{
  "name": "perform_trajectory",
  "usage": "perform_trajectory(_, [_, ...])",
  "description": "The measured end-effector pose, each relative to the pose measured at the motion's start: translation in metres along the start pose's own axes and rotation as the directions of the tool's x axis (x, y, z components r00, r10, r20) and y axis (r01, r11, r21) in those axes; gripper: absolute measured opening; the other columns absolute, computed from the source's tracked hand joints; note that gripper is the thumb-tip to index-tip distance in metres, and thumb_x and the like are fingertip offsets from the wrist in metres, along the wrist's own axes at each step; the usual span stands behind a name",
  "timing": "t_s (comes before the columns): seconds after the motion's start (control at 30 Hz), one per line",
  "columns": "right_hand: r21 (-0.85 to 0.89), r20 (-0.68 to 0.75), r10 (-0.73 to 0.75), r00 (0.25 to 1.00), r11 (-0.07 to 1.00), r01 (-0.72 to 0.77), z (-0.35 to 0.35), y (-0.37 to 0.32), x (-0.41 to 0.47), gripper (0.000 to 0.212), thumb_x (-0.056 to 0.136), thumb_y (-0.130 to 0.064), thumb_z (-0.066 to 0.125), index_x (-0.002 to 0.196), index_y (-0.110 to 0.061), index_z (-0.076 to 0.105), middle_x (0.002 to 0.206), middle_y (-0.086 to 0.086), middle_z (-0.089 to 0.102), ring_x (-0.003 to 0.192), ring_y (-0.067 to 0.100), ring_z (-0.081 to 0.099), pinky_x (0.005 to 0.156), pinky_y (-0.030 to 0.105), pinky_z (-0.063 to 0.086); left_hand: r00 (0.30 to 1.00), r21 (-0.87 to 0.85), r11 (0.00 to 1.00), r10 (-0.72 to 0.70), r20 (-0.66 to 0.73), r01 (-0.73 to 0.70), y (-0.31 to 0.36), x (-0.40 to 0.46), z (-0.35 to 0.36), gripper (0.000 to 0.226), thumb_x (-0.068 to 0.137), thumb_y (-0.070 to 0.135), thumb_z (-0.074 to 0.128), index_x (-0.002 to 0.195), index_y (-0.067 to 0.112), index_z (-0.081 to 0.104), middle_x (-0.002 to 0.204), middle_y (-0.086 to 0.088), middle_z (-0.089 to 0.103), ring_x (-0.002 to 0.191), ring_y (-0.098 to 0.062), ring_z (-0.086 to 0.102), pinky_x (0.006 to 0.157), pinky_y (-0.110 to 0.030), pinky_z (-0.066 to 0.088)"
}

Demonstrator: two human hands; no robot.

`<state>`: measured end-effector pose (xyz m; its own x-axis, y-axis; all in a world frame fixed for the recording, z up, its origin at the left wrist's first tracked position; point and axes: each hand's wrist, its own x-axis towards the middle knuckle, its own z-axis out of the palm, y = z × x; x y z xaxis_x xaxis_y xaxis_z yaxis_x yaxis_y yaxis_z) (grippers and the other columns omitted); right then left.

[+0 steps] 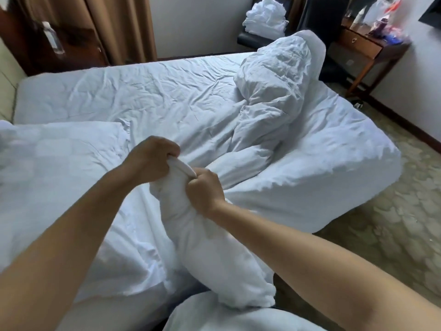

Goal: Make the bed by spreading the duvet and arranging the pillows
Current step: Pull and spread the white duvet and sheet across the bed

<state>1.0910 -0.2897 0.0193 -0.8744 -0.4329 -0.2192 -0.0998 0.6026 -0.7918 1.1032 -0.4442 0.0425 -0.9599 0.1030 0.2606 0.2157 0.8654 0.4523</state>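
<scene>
White cotton bunched in both fists: left hand and right hand grip crumpled white duvet edge | heaped across white-sheeted bed | soft, bulky, light; take corners.

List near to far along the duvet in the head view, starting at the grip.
Right hand and left hand gripping the bunched duvet end → twisted duvet across the bed sheet → raised duvet heap → pile of white linen by the far wall.
</scene>
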Motion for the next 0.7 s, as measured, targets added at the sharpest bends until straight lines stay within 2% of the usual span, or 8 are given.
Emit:
perform_trajectory(0.07, [-0.107,0.187,0.095,0.978,0.991,-0.076,0.019,0.028,0.012,0.020,0.055,-0.017,0.035,0.062,-0.011,0.052,0.069,0.006,0.055,0.073,0.025,0.051,0.059,0.028,0.037,0.978,0.017,0.988,-0.153,0.144,0.152,-0.025,-0.011,0.038,0.028,0.056,0.004,0.038,0.049,0.029,0.028,0.053,0.008,0.035,0.063,-0.022,0.047,0.056,-0.030,0.036])
perform_trajectory(0.13, [-0.228,0.324,0.250,0.912,0.957,-0.181,0.030,0.059,0.017,0.009,0.072,-0.015,0.048,0.070,-0.013,0.056,0.070,0.004,0.053,0.069,0.022,0.050,0.059,0.027,0.038,0.917,0.021,0.954,-0.294,0.270,0.300,-0.050,-0.032,0.085,0.029,0.068,-0.002,0.049,0.055,0.023,0.046,0.065,0.005,0.048,0.076,-0.027,0.055,0.063,-0.029,0.037])
perform_trajectory(0.17, [-0.285,0.369,0.314,0.875,0.934,-0.216,0.034,0.074,0.018,0.010,0.078,-0.011,0.054,0.084,-0.011,0.062,0.079,0.006,0.056,0.072,0.021,0.053,0.064,0.027,0.040,0.887,-0.001,0.933,-0.341,0.312,0.359,-0.059,-0.044,0.104,0.025,0.071,-0.003,0.053,0.063,0.020,0.058,0.074,0.004,0.052,0.084,-0.026,0.058,0.067,-0.027,0.038])
perform_trajectory(0.23, [-0.418,0.383,0.382,0.841,0.884,-0.210,0.036,0.098,0.019,0.039,0.085,-0.014,0.059,0.123,-0.011,0.058,0.115,0.008,0.061,0.103,0.024,0.058,0.086,0.027,0.043,0.842,-0.077,0.875,-0.431,0.325,0.477,-0.067,-0.066,0.131,0.023,0.075,-0.003,0.055,0.083,0.013,0.070,0.090,0.002,0.056,0.093,-0.020,0.058,0.076,-0.023,0.037])
perform_trajectory(0.33, [-0.523,0.372,0.368,0.852,0.841,-0.134,0.038,0.107,0.020,0.055,0.088,-0.018,0.054,0.142,-0.016,0.041,0.144,0.006,0.046,0.129,0.025,0.046,0.099,0.027,0.038,0.749,-0.197,0.726,-0.607,0.266,0.658,-0.071,-0.083,0.150,0.030,0.077,-0.003,0.054,0.100,0.009,0.068,0.101,-0.006,0.063,0.096,-0.022,0.060,0.082,-0.023,0.041])
perform_trajectory(0.5, [-0.527,0.400,0.265,0.877,0.850,-0.016,0.047,0.100,0.026,0.061,0.089,-0.018,0.052,0.147,-0.016,0.033,0.149,0.007,0.038,0.135,0.024,0.039,0.105,0.029,0.033,0.650,-0.316,0.587,-0.745,0.148,0.745,-0.075,-0.091,0.154,0.040,0.082,0.002,0.052,0.120,0.011,0.058,0.122,-0.007,0.053,0.105,-0.025,0.057,0.093,-0.029,0.045])
perform_trajectory(0.63, [-0.547,0.428,0.176,0.886,0.832,0.099,0.053,0.093,0.033,0.064,0.089,-0.020,0.050,0.149,-0.020,0.026,0.152,0.008,0.031,0.136,0.025,0.036,0.109,0.033,0.032,0.459,-0.388,0.364,-0.868,0.189,0.847,-0.078,-0.088,0.152,0.042,0.087,0.010,0.054,0.129,0.011,0.050,0.130,-0.010,0.047,0.113,-0.024,0.053,0.095,-0.034,0.046])
perform_trajectory(0.7, [-0.558,0.441,0.137,0.887,0.816,0.151,0.053,0.090,0.039,0.066,0.089,-0.019,0.049,0.150,-0.021,0.024,0.152,0.006,0.030,0.136,0.025,0.035,0.108,0.033,0.033,0.400,-0.387,0.289,-0.882,0.247,0.876,-0.079,-0.088,0.149,0.044,0.090,0.014,0.053,0.134,0.012,0.046,0.134,-0.010,0.046,0.116,-0.025,0.052,0.095,-0.032,0.045])
